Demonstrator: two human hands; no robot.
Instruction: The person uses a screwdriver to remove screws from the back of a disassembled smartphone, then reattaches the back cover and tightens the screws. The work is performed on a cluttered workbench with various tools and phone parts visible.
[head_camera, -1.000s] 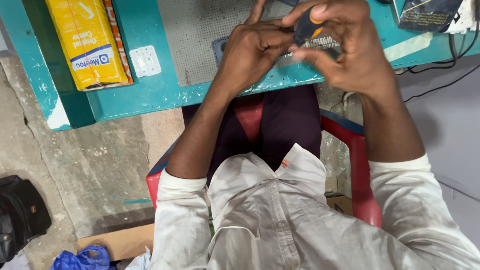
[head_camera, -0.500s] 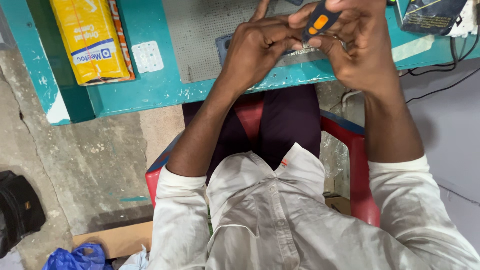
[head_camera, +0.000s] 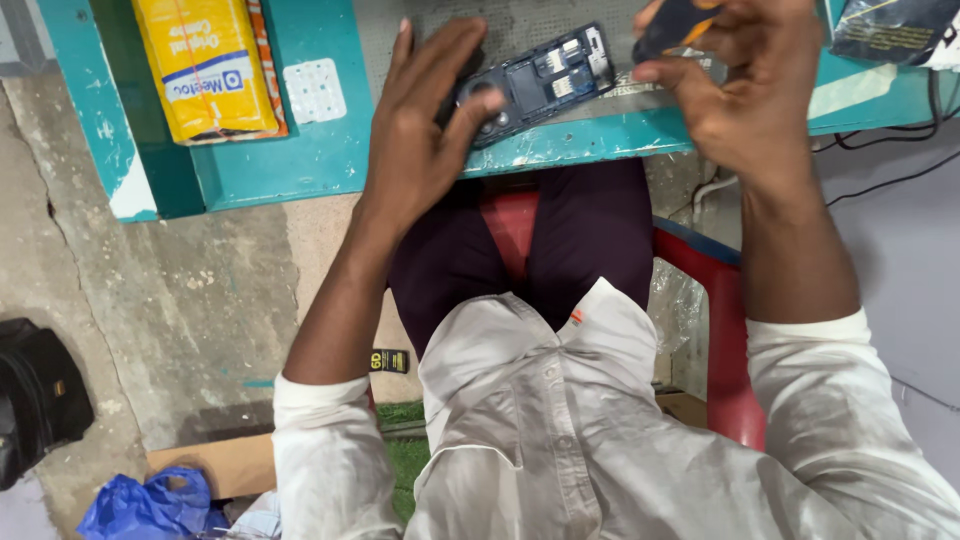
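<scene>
Phone chassis under our left fingers

Our left hand (head_camera: 420, 130) presses the open phone chassis (head_camera: 535, 82), its long axis running toward our right hand (head_camera: 745, 95), which pinches a dark-and-orange tool (head_camera: 672, 22).

phone body (head_camera: 535, 85), upper centre: dark matt plastic, small metal contacts | bench (head_camera: 330, 150): teal paint, chipped, worn | packet (head_camera: 205, 65), upper left: glossy yellow plastic | shirt (head_camera: 600, 450): pale smooth cloth | floor (head_camera: 180, 300): rough cracked concrete
</scene>
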